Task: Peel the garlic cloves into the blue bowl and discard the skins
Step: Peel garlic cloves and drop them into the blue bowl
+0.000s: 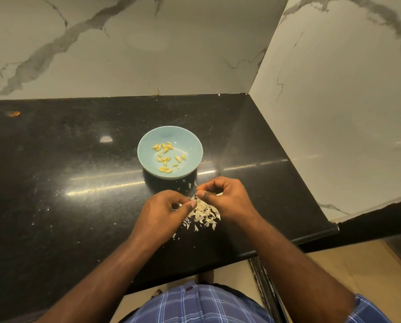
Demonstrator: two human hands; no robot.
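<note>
The left hand (164, 210) and right hand (227, 197) are held together just above the desk (66, 171), fingers curled and thumbs pressed to fingertips. A small pale item is pinched between them; it is judged to be a garlic clove under peeling, though the piece itself is too small and too covered to be confirmed. The hands are kept directly over the pile of skins (204, 214), evidently so that loosened husk falls into one heap for later disposal. The skins are thin, papery, off-white flakes, curled at the edges, with strays scattered around the heap. At 12 o'clock from the hands, near but not touching, the blue bowl (145, 141) is set within easy reach. It is round, shallow and glazed, and holds the peeled cloves (165, 159), smooth, yellowish and crescent-shaped. The desk is polished dark speckled stone.
</note>
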